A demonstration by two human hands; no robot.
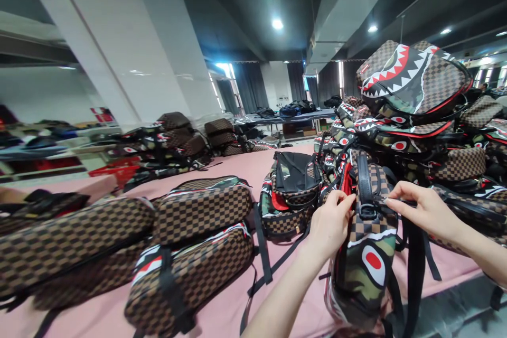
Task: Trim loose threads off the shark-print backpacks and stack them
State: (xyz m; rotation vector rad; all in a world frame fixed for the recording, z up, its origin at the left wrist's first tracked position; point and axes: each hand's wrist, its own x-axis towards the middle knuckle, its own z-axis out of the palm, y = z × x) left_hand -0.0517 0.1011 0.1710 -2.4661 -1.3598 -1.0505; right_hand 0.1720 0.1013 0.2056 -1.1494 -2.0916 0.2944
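Observation:
A brown-checked backpack (368, 266) with camouflage patches and a red-and-white eye stands on its end before me, its black handle strap (363, 179) facing up. My left hand (331, 217) is closed on the upper left edge of this backpack, beside a strip of red lining. On the other side, my right hand (422, 207) pinches a small zipper pull close to the handle's base; fingertips partly cover it. Black shoulder straps (416, 264) hang down at the right. Just left of my left hand sits another checked backpack (291, 195) with a black flap on top.
Stacked backpacks (415, 84) with shark-teeth prints rise at the right. More checked bags (194, 253) lie along the left of the pink-covered table (222, 166). Loose straps trail across the cloth. A white pillar (130, 37) and further bag-laden tables stand behind.

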